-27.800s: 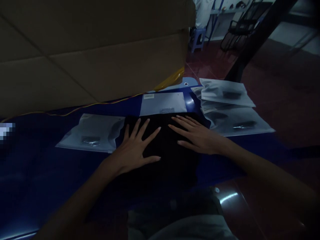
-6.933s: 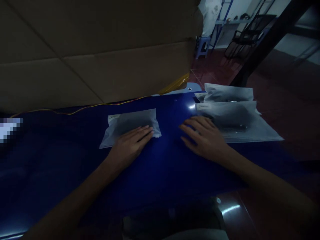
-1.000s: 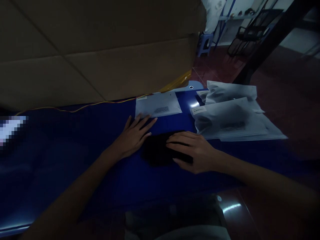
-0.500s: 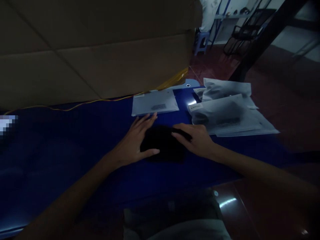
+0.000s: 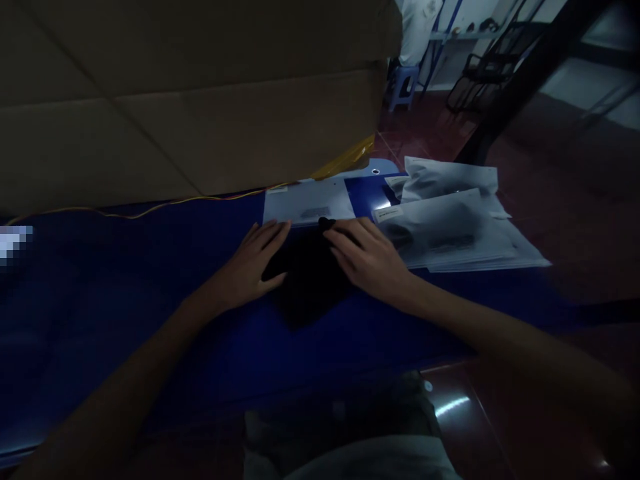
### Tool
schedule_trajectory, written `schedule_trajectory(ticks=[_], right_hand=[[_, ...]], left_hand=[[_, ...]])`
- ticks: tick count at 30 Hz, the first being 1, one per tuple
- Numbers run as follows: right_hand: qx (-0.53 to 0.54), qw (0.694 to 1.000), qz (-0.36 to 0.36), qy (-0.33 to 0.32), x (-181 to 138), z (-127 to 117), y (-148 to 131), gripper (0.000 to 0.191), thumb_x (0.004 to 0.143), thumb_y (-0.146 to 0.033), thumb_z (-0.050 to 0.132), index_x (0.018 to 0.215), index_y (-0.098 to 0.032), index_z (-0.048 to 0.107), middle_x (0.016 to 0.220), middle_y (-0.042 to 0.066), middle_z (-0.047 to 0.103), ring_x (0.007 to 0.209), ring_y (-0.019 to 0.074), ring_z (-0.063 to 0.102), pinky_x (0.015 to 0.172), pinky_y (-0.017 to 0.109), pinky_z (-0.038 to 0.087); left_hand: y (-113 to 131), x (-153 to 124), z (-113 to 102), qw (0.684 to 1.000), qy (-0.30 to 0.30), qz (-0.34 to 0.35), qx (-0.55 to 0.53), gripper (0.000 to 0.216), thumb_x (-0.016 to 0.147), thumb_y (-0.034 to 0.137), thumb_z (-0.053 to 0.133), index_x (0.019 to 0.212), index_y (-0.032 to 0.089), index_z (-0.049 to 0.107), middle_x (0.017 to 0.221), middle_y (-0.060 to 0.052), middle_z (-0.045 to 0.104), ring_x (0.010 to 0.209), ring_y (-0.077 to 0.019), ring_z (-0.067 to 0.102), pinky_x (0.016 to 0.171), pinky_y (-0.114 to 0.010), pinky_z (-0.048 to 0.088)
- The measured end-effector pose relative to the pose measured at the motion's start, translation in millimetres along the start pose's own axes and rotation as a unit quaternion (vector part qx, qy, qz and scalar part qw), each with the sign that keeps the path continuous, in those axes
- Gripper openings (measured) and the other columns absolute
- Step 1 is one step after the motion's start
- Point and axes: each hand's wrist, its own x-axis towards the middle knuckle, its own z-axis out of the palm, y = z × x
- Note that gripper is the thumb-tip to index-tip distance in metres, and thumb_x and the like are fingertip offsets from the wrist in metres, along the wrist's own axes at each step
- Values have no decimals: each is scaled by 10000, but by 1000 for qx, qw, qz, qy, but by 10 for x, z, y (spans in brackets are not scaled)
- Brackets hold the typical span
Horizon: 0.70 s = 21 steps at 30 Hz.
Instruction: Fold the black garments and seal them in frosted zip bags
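A folded black cloth lies on the blue table, its far end at the edge of an empty clear plastic bag. My left hand lies flat with fingers stretched out along the cloth's left side. My right hand rests on the cloth's right side, fingers stretched toward the bag. Whether the cloth's end is inside the bag I cannot tell in the dim light.
A large cardboard box stands at the back of the table, with a yellow cord along its base. A stack of filled plastic bags lies at the right end. Beyond are red floor, a dark post and a blue stool.
Both hands have slid the black cloth away from me, up to the edge of the empty bag. The right hand went from curled over the cloth to fingers stretched out.
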Motion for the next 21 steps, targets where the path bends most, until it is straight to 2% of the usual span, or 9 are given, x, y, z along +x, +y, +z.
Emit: schedule_trajectory(ticks=[2, 4, 6, 9, 12, 16, 17, 19, 21], right_hand=[[46, 997, -56, -20, -28, 15, -148, 391, 1077, -377, 494, 1333, -110, 620, 1278, 175, 676, 1140, 279, 616, 976, 453, 552], [48, 996, -59, -48, -41, 40, -244, 637, 1004, -593, 577, 1404, -97, 579, 1298, 191, 655, 1123, 311, 604, 942, 486, 552], [23, 993, -71, -86, -44, 71, -273, 588, 998, -537, 617, 1422, -131, 581, 1284, 179, 653, 1101, 319, 600, 901, 488, 548], [5, 988, -100, -119, -46, 90, -228, 298, 1043, -244, 547, 1299, -147, 663, 1147, 132, 696, 1002, 258, 629, 849, 416, 545], [39, 991, -76, -101, -62, 41, -165, 333, 1001, -79, 485, 1284, -128, 655, 1085, 106, 702, 916, 203, 658, 780, 342, 552], [81, 995, 39, -48, -99, -105, -82, 486, 967, -95, 482, 1443, -172, 543, 1153, 96, 662, 768, 154, 636, 585, 276, 521], [75, 994, 67, -35, -104, -144, -51, 500, 960, -102, 480, 1448, -193, 540, 1182, 97, 652, 759, 155, 632, 585, 286, 526], [51, 994, 97, -22, -107, -214, 30, 481, 932, -102, 484, 1385, -213, 599, 1239, 112, 630, 798, 178, 648, 624, 321, 544], [19, 993, 113, 6, -98, -268, 130, 398, 910, -109, 488, 1238, -207, 691, 1266, 119, 620, 713, 161, 620, 630, 358, 538]], left_hand=[[28, 15, 42, 1000, -7, 8, -4, 870, 1016, 467, 517, 1701, 213, 44, 1716, -190, 276, 1605, -363, 230, 1302, -623, 174], [82, 27, 68, 1000, -19, 16, -13, 914, 1012, 521, 534, 1701, 231, 8, 1724, -177, 263, 1610, -368, 207, 1300, -628, 177], [137, 36, 77, 999, -27, 17, -17, 955, 1005, 592, 542, 1700, 248, -15, 1728, -163, 264, 1615, -371, 187, 1301, -631, 171], [177, 42, 67, 999, -26, 9, -16, 1011, 978, 706, 535, 1701, 245, -3, 1719, -170, 284, 1610, -377, 199, 1301, -630, 164], [154, 29, 24, 999, -36, 2, -19, 1038, 959, 736, 546, 1701, 252, 5, 1727, -171, 260, 1609, -388, 194, 1299, -630, 162], [84, -16, -86, 999, -43, 6, -9, 983, 966, 601, 604, 1702, 271, 43, 1732, -159, 241, 1601, -407, 188, 1281, -649, 198], [67, -28, -117, 999, -40, 6, -3, 958, 960, 545, 616, 1702, 277, 73, 1726, -154, 252, 1593, -414, 202, 1271, -657, 217], [37, -46, -173, 999, -32, 4, 11, 900, 937, 431, 618, 1694, 294, 150, 1706, -138, 290, 1568, -422, 245, 1250, -670, 252], [2, -59, -213, 999, -24, -1, 31, 846, 915, 355, 593, 1678, 294, 233, 1672, -134, 342, 1534, -423, 298, 1227, -675, 288]])
